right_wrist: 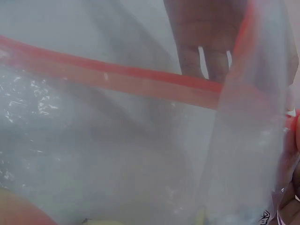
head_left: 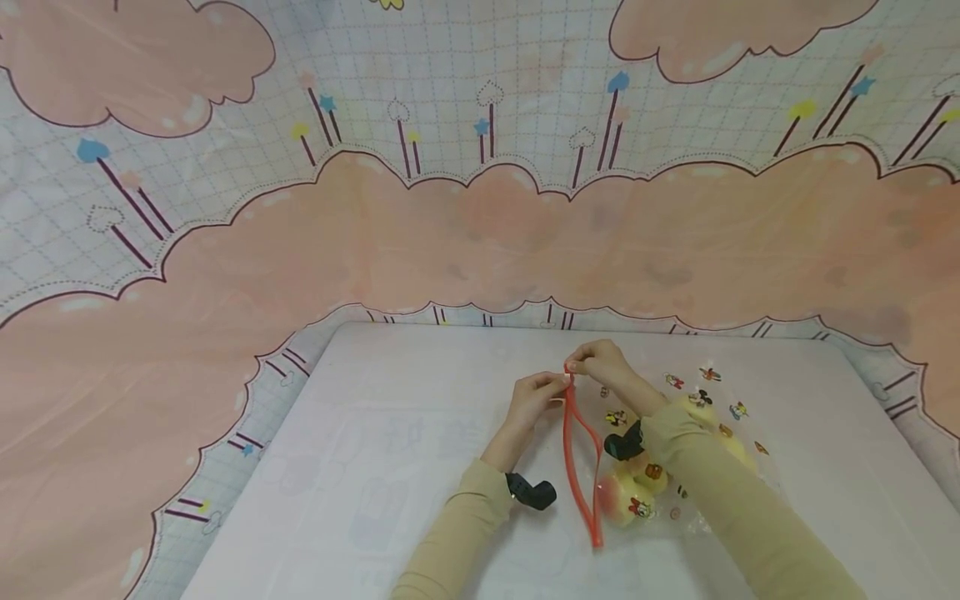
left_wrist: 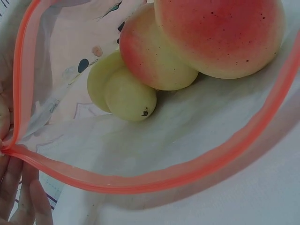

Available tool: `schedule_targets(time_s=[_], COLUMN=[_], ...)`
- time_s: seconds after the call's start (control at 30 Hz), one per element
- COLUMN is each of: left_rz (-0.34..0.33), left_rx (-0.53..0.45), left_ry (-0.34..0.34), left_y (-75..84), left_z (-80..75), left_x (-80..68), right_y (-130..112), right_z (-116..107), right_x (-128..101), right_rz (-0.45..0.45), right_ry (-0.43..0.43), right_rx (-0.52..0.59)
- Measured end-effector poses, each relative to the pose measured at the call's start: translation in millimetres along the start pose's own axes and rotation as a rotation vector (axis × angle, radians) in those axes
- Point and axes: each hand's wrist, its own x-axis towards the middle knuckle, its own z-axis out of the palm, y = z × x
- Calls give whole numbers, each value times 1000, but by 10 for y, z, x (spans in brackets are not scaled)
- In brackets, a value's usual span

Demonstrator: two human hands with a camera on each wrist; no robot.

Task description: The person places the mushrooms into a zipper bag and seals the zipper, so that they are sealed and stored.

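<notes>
A clear zip bag with cartoon prints lies on its side, its mouth facing left. Its orange-red zip strip gapes into a long loop, joined at the far and near ends. At the far end, my left hand pinches the strip between thumb and fingers. Just beyond it, my right hand pinches the strip's far corner. Inside the bag are several yellow and pink-red fruits that look like peaches, with smaller pale yellow-green ones. In the right wrist view the film partly covers the fingers.
The bag lies on a white tabletop. Behind and beside the table hangs a patterned cloth with peach-coloured clouds. A dark wrist camera sits on the left wrist, another on the right, close to the bag.
</notes>
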Motion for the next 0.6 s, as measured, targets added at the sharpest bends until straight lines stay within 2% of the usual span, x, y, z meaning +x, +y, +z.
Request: schedule_targets(time_s=[0.13,0.6], left_rz=[8,12], left_rx=[8,34], left_ry=[15,25], left_y=[-56,-97], left_z=[3,24], left_x=[36,-4], right_y=[-5,-32], right_z=[-9,-36], right_x=[4,-24], right_rz=[-5,11], right_ry=[0,-6], right_rx=[-9,18])
